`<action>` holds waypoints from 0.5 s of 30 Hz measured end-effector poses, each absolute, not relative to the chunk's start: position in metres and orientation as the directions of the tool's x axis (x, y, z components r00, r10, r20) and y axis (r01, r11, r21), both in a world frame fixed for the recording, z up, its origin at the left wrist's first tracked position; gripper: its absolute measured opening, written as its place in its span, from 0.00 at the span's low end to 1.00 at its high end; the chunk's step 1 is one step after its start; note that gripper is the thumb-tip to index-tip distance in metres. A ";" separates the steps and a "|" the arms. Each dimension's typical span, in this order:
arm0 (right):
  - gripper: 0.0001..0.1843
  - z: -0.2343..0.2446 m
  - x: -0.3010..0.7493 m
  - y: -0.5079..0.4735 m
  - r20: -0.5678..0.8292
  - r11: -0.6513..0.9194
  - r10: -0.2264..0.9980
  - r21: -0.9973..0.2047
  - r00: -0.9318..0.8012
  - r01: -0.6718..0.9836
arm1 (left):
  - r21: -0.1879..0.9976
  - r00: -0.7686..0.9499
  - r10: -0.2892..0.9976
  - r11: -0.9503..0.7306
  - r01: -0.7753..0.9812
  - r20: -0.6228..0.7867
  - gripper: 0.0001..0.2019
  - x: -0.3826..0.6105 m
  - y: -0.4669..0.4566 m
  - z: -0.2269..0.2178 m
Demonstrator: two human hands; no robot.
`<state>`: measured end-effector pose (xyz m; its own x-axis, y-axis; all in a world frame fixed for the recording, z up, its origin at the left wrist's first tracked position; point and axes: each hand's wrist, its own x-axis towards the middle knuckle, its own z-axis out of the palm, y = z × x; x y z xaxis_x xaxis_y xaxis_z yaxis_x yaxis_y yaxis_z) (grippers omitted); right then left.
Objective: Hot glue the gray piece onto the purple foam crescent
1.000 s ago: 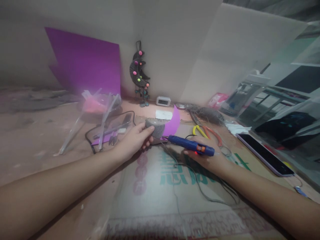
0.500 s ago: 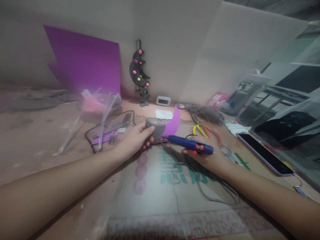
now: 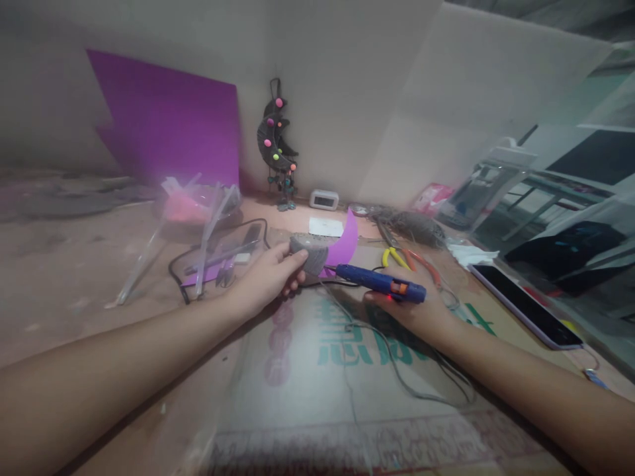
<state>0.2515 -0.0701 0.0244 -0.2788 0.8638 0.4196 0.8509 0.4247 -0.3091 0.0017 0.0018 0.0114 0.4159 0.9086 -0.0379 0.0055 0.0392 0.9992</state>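
Between the thumb and fingers of my left hand [image 3: 280, 272] is a crescent moon cutout [image 3: 344, 246], its near part wrapped in grey cord [image 3: 313, 258] and its far tip bare purple. My right hand [image 3: 409, 307] is closed around a blue glue gun [image 3: 370, 280] with a small red light on. The gun's nozzle points left, at the edge where the wrapped cord meets the purple; whether it touches cannot be made out. A loose strand of grey cord [image 3: 391, 363] trails from the crescent over the cardboard [image 3: 297, 403].
Behind stand a finished cord-wrapped moon hanging [image 3: 278, 142], a purple sheet [image 3: 178, 125] and a small clock [image 3: 324, 199]. Pliers [image 3: 397, 258] and a phone [image 3: 526, 307] lie right. Clear glue sticks [image 3: 143, 258] and a plastic bag [image 3: 188, 201] are left.
The glue gun and my right hand have shifted slightly right and down, the nozzle drawing back a little along the crescent. My left hand and the crescent have barely moved.
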 end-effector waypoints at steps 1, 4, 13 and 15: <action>0.13 0.024 0.252 -0.070 0.417 0.424 0.865 -0.311 -0.279 0.851 | 0.999 0.417 0.908 0.039 0.008 -0.038 0.11 0.002 0.002 0.012; 0.12 0.023 0.253 -0.070 0.410 0.425 0.867 -0.308 -0.284 0.851 | 0.999 0.416 0.908 0.044 0.014 -0.046 0.11 0.002 0.001 0.013; 0.11 0.025 0.252 -0.070 0.407 0.381 0.885 -0.352 -0.227 0.855 | 0.999 0.423 0.905 0.051 0.004 -0.048 0.11 0.002 0.004 0.008; 0.11 0.024 0.253 -0.069 0.405 0.376 0.886 -0.350 -0.223 0.858 | 0.999 0.423 0.905 0.046 0.014 -0.047 0.11 0.002 0.005 0.008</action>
<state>0.2534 -0.0693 0.0236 -0.2233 0.8865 0.4054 0.8581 0.3760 -0.3497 0.0019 0.0047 0.0080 0.4227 0.9050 -0.0471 0.0136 0.0456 0.9989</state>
